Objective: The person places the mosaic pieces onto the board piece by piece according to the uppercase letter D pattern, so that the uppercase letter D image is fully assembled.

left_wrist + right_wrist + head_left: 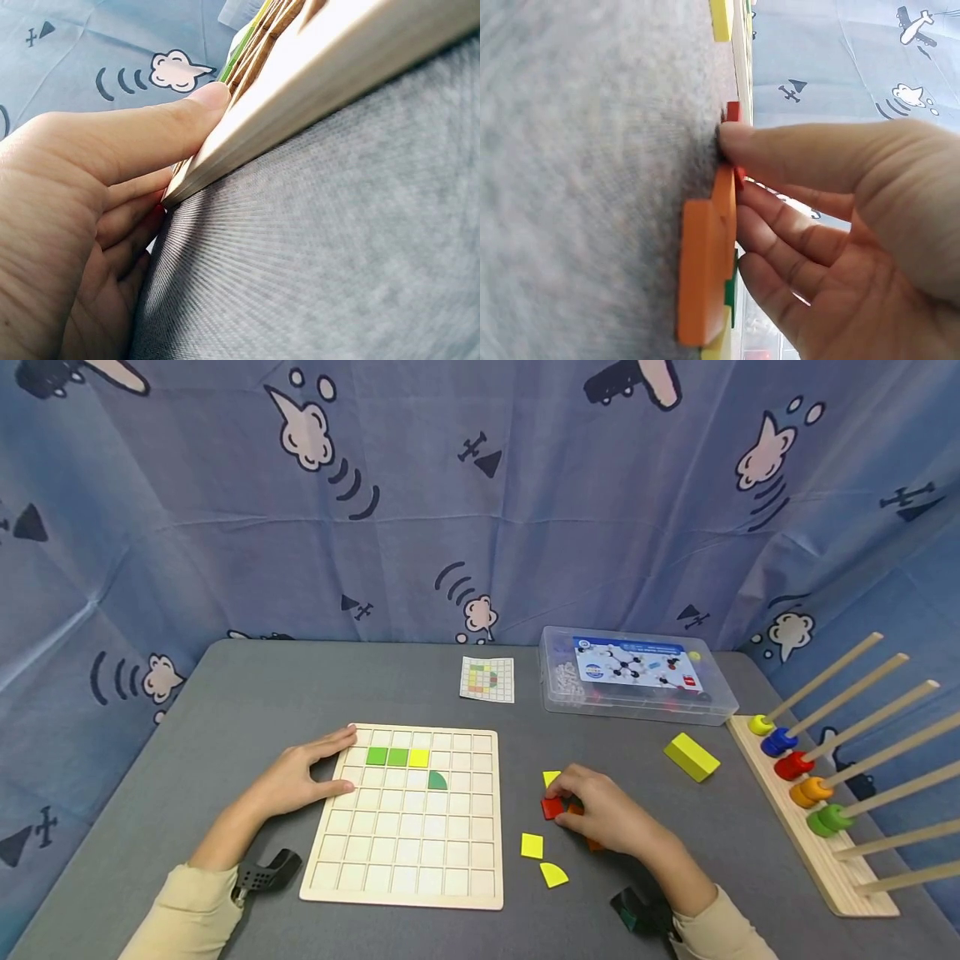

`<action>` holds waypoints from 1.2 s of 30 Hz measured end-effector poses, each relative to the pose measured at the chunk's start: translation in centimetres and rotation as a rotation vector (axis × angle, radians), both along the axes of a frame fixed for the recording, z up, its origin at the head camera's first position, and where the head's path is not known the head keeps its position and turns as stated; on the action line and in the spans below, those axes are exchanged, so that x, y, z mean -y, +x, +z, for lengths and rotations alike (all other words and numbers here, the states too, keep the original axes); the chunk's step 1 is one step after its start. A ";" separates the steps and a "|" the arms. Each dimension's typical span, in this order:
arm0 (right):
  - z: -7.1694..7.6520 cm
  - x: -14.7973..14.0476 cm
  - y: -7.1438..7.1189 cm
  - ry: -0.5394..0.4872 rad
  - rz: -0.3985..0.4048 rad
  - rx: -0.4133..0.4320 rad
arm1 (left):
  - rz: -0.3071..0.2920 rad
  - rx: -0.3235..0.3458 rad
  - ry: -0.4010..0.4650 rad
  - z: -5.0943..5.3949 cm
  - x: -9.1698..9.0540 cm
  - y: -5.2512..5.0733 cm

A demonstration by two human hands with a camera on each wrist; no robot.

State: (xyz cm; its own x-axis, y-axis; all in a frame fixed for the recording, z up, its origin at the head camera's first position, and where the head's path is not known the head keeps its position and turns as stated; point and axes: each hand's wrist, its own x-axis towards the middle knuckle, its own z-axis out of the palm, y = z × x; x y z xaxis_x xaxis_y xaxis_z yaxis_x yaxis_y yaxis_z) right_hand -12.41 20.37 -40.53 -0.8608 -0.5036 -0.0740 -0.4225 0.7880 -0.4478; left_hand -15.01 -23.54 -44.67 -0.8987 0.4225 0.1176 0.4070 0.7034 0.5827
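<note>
Wooden grid board (410,825), flat on the grey table (150,827), bearing two green squares (377,756), a yellow square (418,758) and a dark green quarter-circle (437,781); left hand (303,776), thumb and fingers spread apart, resting against its left edge and far corner. Red square (551,809), lying right of the board near loose yellow pieces (532,846), with thumb and fingertips of the right hand (606,808) at it; whether they clamp it cannot be told. Orange pieces (701,270), beside the red, partly covered by the same hand.
</note>
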 end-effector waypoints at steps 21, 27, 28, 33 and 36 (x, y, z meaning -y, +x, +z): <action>1.9 4.1 0.3 -0.095 0.123 -0.010 | 0.006 0.024 -0.004 0.4 -0.3 -0.2; 2.3 7.0 -0.1 -0.106 0.194 -0.017 | 0.003 0.029 0.006 0.6 -0.4 -0.3; 2.4 7.5 -0.2 -0.098 0.207 -0.022 | 0.002 0.029 0.008 0.6 -0.3 -0.3; 2.3 9.9 -1.1 -0.045 0.270 -0.046 | 0.003 0.026 0.000 0.6 -0.3 -0.3; 2.3 11.1 -1.5 -0.006 0.302 -0.049 | 0.004 0.028 -0.005 0.5 -0.3 -0.2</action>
